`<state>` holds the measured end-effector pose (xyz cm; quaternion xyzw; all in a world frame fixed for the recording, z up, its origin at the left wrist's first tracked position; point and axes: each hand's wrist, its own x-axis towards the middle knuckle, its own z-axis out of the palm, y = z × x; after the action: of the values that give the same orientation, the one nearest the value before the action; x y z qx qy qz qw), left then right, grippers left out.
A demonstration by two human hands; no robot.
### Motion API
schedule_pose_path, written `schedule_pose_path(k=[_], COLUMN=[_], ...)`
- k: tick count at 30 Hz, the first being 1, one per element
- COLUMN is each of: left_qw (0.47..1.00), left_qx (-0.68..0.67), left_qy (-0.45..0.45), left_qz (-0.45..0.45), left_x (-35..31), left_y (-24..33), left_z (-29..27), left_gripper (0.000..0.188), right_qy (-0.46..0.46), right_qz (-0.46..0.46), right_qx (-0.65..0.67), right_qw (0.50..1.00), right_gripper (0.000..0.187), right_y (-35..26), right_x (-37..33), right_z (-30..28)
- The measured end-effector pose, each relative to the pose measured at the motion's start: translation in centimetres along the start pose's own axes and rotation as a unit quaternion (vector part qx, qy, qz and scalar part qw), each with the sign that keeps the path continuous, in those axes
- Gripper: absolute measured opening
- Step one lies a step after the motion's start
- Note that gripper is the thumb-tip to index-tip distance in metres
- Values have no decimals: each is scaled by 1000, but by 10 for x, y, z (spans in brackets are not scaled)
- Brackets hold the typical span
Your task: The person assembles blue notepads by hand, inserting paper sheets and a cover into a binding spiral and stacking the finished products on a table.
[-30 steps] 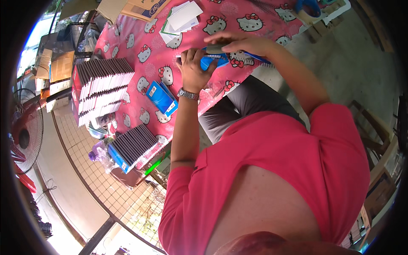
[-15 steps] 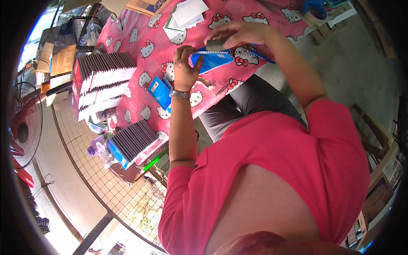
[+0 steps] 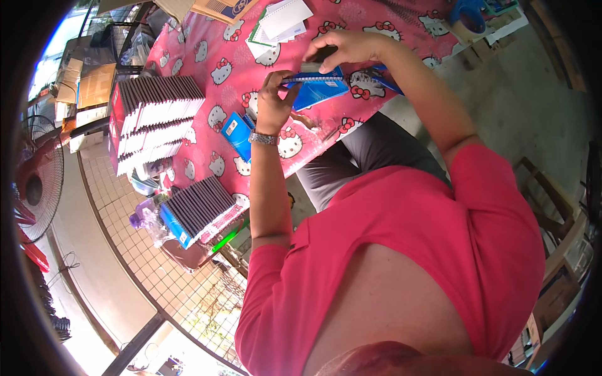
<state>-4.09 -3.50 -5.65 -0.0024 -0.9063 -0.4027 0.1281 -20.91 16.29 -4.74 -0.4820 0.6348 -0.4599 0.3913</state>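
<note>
Head view, blue notebook [image 3: 318, 89] edge-up, lengthwise left-right

Both hands [image 3: 307, 81] grip a blue notebook [image 3: 318, 91] (spiral-bound).

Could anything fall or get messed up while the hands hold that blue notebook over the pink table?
Maybe. The left hand and right hand pinch the blue notebook above the table, so it might slip and drop. The tall stack of dark notebooks stands near the table's edge and could topple if bumped. The small blue booklet lies beside the left wrist, easy to knock off.
</note>
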Motion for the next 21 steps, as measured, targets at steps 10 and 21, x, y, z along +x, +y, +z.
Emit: schedule_pose_path(k=[10,21], left_qw=[999,963], left_qx=[-30,-152], left_qy=[19,157], left_qz=[-24,-159], left_x=[0,-28], left_y=[-6,-11], left_z=[2,21], left_gripper=[22,23], right_qy=[233,344], right_qz=[112,96], right_qx=[-426,-446], right_qw=[867,821], right_gripper=[47,56], right_y=[46,51], right_x=[-24,-139], right_z=[-9,99])
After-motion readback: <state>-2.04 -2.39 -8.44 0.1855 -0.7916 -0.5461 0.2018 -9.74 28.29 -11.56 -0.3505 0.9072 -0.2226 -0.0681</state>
